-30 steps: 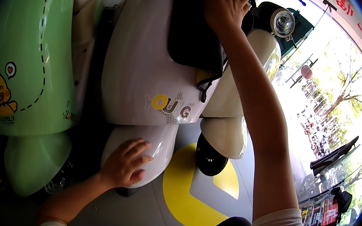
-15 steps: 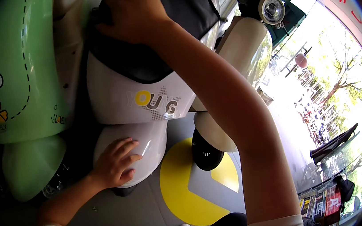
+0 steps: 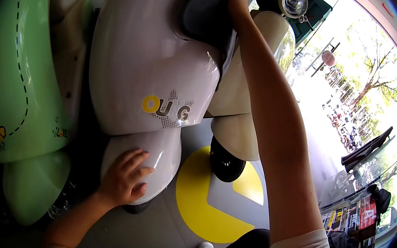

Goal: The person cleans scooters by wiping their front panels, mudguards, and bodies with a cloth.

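A pale pinkish-white scooter with "YOUNG"-style lettering on its front panel point(image 3: 147, 56) stands in front of me. My left hand point(image 3: 126, 177) rests on its front fender point(image 3: 162, 152), fingers spread and holding nothing. High on the panel's right side, my right hand point(image 3: 238, 3) has hold of a black cloth point(image 3: 208, 12), which lies bunched against the glossy surface and hangs over its right edge. Part of that hand's fingers is hidden behind the cloth.
To the left stands a green scooter point(image 3: 39, 78) with a duck sticker. Close on the right is a cream scooter point(image 3: 234, 90) with a round headlight point(image 3: 293, 1). Underfoot, the grey floor point(image 3: 166, 225) bears a yellow circular marking point(image 3: 194, 212). A rack of magazines point(image 3: 351, 219) stands at lower right.
My right hand has moved right with the black cloth, from across the upper panel to its right edge, baring the pale surface. The left hand stays on the fender.
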The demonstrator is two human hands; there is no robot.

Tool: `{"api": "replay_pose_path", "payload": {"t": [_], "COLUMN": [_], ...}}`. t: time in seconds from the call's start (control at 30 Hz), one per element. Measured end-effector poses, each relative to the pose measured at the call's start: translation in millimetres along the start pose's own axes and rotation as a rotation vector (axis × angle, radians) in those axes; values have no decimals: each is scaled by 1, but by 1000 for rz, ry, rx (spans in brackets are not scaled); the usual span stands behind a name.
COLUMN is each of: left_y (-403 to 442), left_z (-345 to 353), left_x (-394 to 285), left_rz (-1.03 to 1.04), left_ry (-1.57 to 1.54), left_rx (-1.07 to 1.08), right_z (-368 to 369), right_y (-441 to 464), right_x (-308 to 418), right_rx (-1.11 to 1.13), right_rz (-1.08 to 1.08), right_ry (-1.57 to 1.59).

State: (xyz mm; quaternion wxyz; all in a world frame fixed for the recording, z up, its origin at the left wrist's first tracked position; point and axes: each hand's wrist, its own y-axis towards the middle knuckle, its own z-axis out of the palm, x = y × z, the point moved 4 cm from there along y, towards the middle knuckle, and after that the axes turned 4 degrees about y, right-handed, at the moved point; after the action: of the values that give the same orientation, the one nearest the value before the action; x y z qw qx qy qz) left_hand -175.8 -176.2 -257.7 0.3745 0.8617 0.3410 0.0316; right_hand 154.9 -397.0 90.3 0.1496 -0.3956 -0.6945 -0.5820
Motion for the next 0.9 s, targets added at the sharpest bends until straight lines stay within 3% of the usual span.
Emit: {"api": "replay_pose_path", "payload": {"t": [0.07, 0.17, 0.3, 0.37, 0.57, 0.77, 0.9], "left_y": [-1, 0, 0, 1, 1, -3, -1], "left_z": [0, 1, 1, 1, 0, 1, 0], "left_x": [-1, -2, -4, -5, -6, -5, -4], "left_rz": [-13, -24, -29, -28, -21, -41, -45], "left_ry": [3, 11, 5, 16, 39, 34, 25], "left_rx": [-8, -33, -16, -18, -41, -34, -35], "right_z": [-3, -3, 6, 12, 17, 12, 21], "right_y": [-18, -94, -153, -180, -200, -158, -121], "right_x": [-48, -69, -158, -173, -124, -40, 13], "right_rx": [82, 5, -25, -30, -81, -340, -384], "right_rz": [157, 363, 408, 448, 502, 23, -174], "right_ry": [398, 586, 801, 911, 927, -17, -242]}}
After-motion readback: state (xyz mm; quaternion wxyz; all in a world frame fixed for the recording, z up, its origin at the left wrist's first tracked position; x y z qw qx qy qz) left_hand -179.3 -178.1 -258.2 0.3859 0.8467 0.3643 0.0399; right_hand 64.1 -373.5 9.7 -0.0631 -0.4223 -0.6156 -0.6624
